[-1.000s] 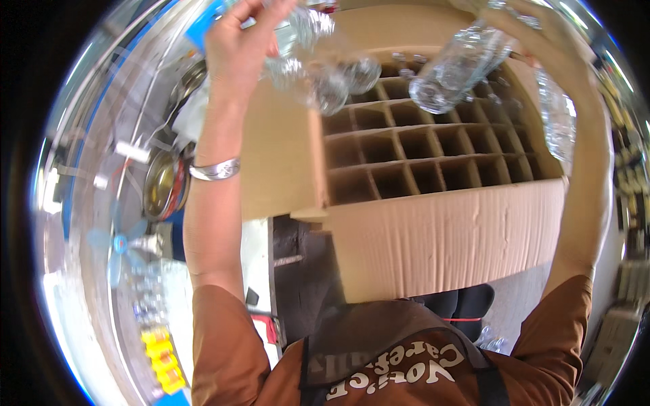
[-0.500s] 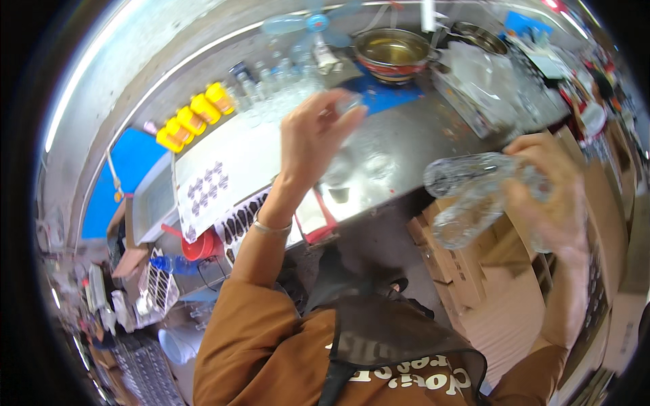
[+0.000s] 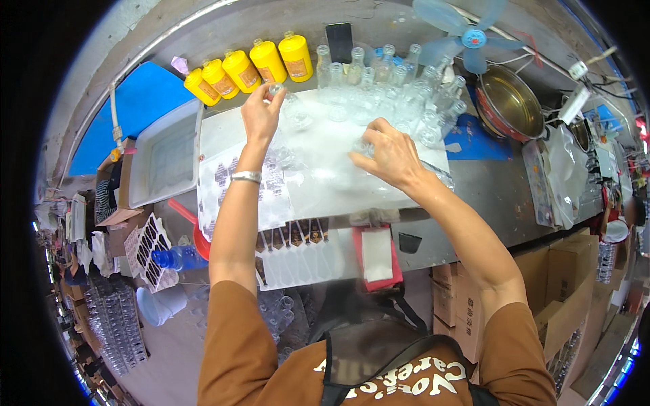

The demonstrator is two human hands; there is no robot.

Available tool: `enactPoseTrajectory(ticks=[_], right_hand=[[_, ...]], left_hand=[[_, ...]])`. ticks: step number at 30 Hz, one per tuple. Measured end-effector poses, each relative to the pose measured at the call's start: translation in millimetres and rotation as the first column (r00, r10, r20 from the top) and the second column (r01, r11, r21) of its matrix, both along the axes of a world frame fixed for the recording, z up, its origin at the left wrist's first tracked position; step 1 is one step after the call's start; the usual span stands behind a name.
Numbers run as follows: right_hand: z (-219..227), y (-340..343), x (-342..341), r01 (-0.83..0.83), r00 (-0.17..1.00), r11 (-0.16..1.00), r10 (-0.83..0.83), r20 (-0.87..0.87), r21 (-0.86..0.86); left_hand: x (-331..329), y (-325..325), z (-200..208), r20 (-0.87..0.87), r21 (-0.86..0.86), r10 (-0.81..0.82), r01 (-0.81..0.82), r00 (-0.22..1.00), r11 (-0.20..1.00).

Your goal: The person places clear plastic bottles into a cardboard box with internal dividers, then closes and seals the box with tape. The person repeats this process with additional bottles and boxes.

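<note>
My left hand [image 3: 261, 116] is raised over the far left of the white work surface, thumb and fingers pinched on the rim of a clear glass bottle [image 3: 275, 88]. To its right, my right hand [image 3: 394, 153] curls over the same surface with a clear glass bottle [image 3: 362, 145] at its fingers, mostly covered by the hand. Another clear glass piece [image 3: 439, 176] shows beside the right wrist; whether this hand holds it is hidden. Several upright clear bottles [image 3: 357, 66] crowd the back, just beyond my right hand.
Yellow bottles [image 3: 265, 62] line the back wall. Label sheets [image 3: 298, 260] lie along the front edge, near a red-framed pad [image 3: 377, 254]. A white tray [image 3: 198, 145] stands left; a metal basin [image 3: 511, 101] and blue fan [image 3: 474, 38] are at back right. Cardboard boxes [image 3: 569, 271] stand lower right.
My right hand has swung left from above the cardboard boxes, where it held clear bottles, to the white surface. My left hand has moved left toward the yellow bottles. The view has turned left.
</note>
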State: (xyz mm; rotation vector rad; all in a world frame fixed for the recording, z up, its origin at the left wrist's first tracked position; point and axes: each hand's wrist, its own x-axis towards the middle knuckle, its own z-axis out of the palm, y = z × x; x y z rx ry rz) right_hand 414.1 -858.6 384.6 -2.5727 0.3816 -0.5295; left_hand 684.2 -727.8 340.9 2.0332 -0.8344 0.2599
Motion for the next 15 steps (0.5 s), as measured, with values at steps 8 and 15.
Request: enactPoseTrajectory(ticks=[8, 15], right_hand=[[-8, -22, 79, 0.113, 0.98, 0.992, -0.122, -0.159, -0.061], [0, -8, 95, 0.097, 0.966, 0.994, -0.107, -0.234, -0.051]], left_hand=[[70, -70, -5, -0.084, 0.201, -0.029, 0.045, 0.996, 0.979], [76, -79, -3, -0.174, 0.229, 0.004, 0.037, 0.985, 0.973]])
